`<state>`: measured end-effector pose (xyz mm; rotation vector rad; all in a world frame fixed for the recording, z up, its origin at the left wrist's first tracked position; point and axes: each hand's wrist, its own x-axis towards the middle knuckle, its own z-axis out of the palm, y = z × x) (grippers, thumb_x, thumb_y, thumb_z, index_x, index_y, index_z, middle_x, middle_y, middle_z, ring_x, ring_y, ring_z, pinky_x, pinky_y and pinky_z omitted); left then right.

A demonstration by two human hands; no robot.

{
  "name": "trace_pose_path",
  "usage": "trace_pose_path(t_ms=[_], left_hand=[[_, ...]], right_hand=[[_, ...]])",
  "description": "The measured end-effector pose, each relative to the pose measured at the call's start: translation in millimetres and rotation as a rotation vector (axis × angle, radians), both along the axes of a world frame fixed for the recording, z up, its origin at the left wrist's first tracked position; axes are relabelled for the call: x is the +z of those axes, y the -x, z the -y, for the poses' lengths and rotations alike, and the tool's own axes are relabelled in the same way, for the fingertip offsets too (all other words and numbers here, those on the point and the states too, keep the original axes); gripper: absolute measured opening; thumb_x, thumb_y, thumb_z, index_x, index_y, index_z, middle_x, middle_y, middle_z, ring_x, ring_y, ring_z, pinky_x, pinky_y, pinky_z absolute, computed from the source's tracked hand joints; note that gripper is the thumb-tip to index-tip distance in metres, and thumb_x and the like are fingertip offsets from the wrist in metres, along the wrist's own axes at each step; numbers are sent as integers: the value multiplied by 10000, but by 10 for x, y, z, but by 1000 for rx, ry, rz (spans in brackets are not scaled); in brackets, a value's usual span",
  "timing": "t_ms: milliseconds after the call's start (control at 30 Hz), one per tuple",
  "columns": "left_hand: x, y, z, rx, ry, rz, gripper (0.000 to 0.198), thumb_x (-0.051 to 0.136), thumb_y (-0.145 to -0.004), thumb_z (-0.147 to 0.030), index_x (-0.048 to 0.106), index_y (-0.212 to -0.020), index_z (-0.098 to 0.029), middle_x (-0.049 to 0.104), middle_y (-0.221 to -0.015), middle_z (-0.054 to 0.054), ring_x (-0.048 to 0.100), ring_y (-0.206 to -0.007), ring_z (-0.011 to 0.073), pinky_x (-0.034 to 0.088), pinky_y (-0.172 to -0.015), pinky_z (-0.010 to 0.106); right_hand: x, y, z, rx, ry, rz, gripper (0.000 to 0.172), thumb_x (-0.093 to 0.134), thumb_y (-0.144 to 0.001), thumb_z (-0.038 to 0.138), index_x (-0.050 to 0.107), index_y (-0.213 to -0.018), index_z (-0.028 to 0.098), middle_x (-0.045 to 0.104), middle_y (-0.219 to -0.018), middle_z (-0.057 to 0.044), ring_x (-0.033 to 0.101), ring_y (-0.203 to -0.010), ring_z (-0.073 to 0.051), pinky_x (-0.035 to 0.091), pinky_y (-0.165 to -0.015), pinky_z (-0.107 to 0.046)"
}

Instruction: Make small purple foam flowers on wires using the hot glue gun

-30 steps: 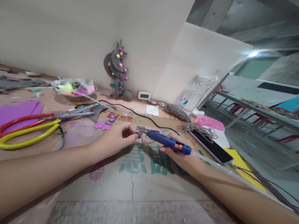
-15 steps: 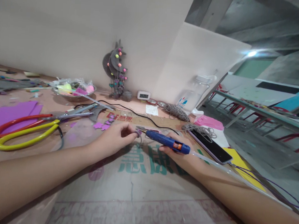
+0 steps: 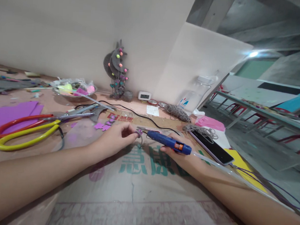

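Note:
My right hand is closed around a blue glue gun, with a clear glue stick jutting from its back end. The gun's nozzle points left, right beside the fingertips of my left hand. Those fingers pinch a small purple piece with a strand of grey yarn hanging from it. Whether the nozzle touches the piece I cannot tell. Several purple cut-outs lie just beyond my left hand. Beneath both hands is a printed cardboard sheet.
Red-and-yellow-handled scissors and purple sheets lie at the left. A bowl of small items stands behind them. A grey moon ornament leans at the wall. Right are a water bottle, grey yarn and a phone.
Almost nothing differs. The view has shifted very slightly, while both hands keep their places with the nozzle beside the purple piece.

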<state>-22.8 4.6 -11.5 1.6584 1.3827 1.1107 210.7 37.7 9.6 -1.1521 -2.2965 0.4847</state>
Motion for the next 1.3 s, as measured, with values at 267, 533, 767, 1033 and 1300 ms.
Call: trace_pose_path(t_ms=[267, 533, 767, 1033, 1300], left_hand=[[-30, 9, -13, -12, 0, 22, 122, 529, -768, -292, 518, -724, -179, 588, -698, -7, 529, -643, 131, 399, -601, 234], [-39, 28, -13, -24, -9, 37, 113, 526, -769, -290, 527, -746, -180, 614, -724, 7, 559, -678, 151, 421, -633, 253], [-15, 17, -7, -8, 7, 9, 121, 525, -777, -294, 524, -742, -178, 611, -713, -1, 553, -664, 142, 412, -623, 246], [-24, 22, -14, -9, 8, 9, 116, 529, -784, -283, 524, -743, -175, 599, -704, -7, 533, -640, 129, 398, -596, 237], [-34, 18, -16, -25, 18, 39, 140, 527, -798, -303, 508, -750, -172, 592, -714, 4, 552, -663, 138, 414, -609, 247]], right_hand=[[-8, -6, -26, 31, -27, 13, 260, 620, -742, 417, 509, -644, 203, 545, -611, -2, 510, -586, -155, 373, -528, -266], [-19, -28, -33, 54, -36, 26, 233, 625, -749, 416, 562, -688, 200, 579, -636, -4, 537, -609, -159, 388, -521, -264], [-98, -55, -79, 76, -68, -3, 239, 639, -741, 423, 576, -707, 194, 556, -613, -6, 527, -601, -159, 375, -527, -270], [-124, -66, -105, 68, -85, 13, 253, 637, -745, 441, 565, -701, 203, 566, -622, -16, 529, -596, -172, 384, -526, -284], [-75, -18, -70, 19, -45, -60, 233, 601, -764, 448, 556, -727, 222, 571, -632, -11, 530, -578, -169, 399, -500, -282]])
